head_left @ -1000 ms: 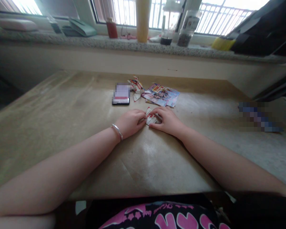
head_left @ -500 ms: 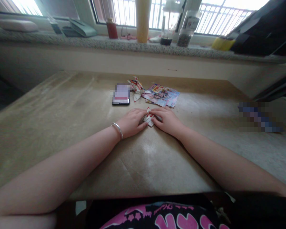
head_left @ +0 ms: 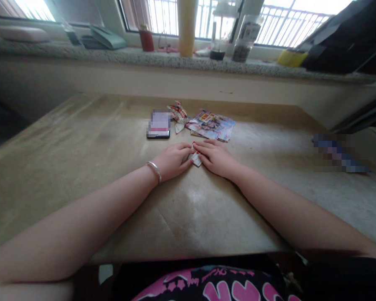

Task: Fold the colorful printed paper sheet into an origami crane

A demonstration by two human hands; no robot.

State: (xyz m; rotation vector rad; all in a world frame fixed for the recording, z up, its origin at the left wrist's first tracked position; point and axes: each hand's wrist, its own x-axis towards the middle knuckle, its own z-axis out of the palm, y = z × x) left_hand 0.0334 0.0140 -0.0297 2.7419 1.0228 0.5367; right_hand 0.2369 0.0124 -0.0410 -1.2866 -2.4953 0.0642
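A small folded piece of printed paper (head_left: pixel 195 158), white with red marks, lies on the tan table (head_left: pixel 81 142) between my two hands. My left hand (head_left: pixel 172 160), with a silver bangle at the wrist, presses on its left side with fingers together. On the paper's right side rests my right hand (head_left: pixel 215 157), its fingers pinching and pressing down on the fold. Most of the paper is hidden under the fingers.
Behind my hands lie a dark phone (head_left: pixel 158 123), a crumpled paper piece (head_left: pixel 178 114) and a stack of colourful printed sheets (head_left: pixel 212 125). A blurred object (head_left: pixel 340 153) sits at the right. The stone windowsill (head_left: pixel 113 54) holds a red cup (head_left: pixel 146 39), jars and a yellow column.
Both hands have closed in tighter over the folded paper, so less of it shows. The paper has become smaller and flatter between the fingertips. The arms have barely shifted.
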